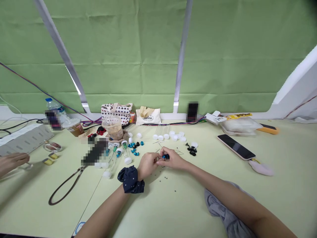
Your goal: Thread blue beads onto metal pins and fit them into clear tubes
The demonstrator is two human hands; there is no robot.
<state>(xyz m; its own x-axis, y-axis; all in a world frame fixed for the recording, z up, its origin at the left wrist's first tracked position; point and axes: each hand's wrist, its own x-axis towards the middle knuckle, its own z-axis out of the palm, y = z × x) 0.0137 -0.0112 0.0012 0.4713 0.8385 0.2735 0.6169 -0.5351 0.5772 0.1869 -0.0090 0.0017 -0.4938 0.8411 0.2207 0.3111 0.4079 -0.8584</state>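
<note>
My left hand [148,164] and my right hand [174,159] meet over the middle of the table, fingers closed in a pinch. Between them is a small blue-and-black part [165,156] with a thin metal piece [157,159] at its left; its kind is too small to make out. The right fingers are on the blue-and-black part, the left ones at the metal piece. Thin metal rods [178,151] lie just behind my hands. Tiny dark bits [166,178] are scattered in front. Left of my hands are loose blue pieces [135,152] and clear tubes with white caps [125,151].
White caps [175,137] and black pieces [192,150] lie behind and right. A phone [236,146] and a plastic box [239,126] are at right. A strap [68,188], a drink cup [114,127] and another person's hand [12,163] are at left.
</note>
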